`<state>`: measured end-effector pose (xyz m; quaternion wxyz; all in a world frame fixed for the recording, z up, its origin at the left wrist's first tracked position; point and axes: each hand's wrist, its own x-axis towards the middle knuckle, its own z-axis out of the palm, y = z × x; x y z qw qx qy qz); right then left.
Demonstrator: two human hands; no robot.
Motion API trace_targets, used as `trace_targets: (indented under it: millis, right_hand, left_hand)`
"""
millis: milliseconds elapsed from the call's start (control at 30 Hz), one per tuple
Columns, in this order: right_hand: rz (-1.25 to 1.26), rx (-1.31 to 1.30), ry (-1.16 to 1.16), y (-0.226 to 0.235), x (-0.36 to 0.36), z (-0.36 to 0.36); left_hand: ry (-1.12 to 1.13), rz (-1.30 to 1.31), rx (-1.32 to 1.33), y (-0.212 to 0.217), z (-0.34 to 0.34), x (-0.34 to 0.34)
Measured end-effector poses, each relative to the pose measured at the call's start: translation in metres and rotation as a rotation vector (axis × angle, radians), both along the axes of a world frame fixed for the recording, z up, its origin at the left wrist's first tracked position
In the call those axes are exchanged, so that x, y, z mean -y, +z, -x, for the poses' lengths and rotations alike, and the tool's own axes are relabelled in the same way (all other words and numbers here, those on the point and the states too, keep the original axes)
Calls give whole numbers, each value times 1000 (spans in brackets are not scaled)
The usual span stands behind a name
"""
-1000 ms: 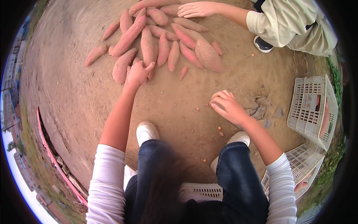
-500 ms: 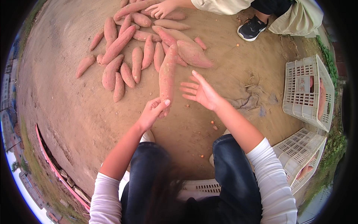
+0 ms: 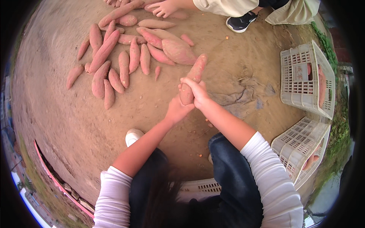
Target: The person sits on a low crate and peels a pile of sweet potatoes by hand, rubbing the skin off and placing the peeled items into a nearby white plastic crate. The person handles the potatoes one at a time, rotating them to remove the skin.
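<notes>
A long reddish sweet potato (image 3: 198,68) is held up in front of me, its tip tilted away and to the right. My right hand (image 3: 198,90) wraps around its middle, thumb across the near side. Around its lower part, my left hand (image 3: 181,108) is closed from below, with most of its fingers hidden. Beyond and left of my hands lies a loose pile of sweet potatoes (image 3: 124,68) on bare soil. A thin small sweet potato (image 3: 157,73) rests apart at the near edge of the pile.
Across the pile, a co-worker's hand (image 3: 162,8) reaches over sweet potatoes; a black shoe (image 3: 241,21) stands nearby. Two white plastic crates (image 3: 298,78) at right, tipped on their sides, contain sweet potatoes. A dirty cloth (image 3: 237,95) lies flat on the ground. Beneath me shows another white crate (image 3: 201,186).
My right hand, open and apart before, has closed around the sweet potato. The sweet potato has moved right and now leans to the right. The whole view has shifted, sliding the pile leftward.
</notes>
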<state>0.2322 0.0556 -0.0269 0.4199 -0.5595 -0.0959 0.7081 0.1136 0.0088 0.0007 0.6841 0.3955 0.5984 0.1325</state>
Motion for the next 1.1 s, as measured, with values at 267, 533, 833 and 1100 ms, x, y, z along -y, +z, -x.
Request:
trace_targets:
  millis: [267,533,833,1100]
  right_hand:
    - [201,-42,-248,-30,-48,-72]
    - [106,-96,-84,6,6,1]
    - [-552,1118,565,-14,-7,-49]
    - [-1369,1645,1135,-5,-3,-58]
  left_hand:
    - [-244,-308,-268,4,-5,24]
    - [-104,-55,46,-8,8,-4]
    - [-239,-549,-411,1,60,-13]
    - [-656,-794,-677,16,43,-22]
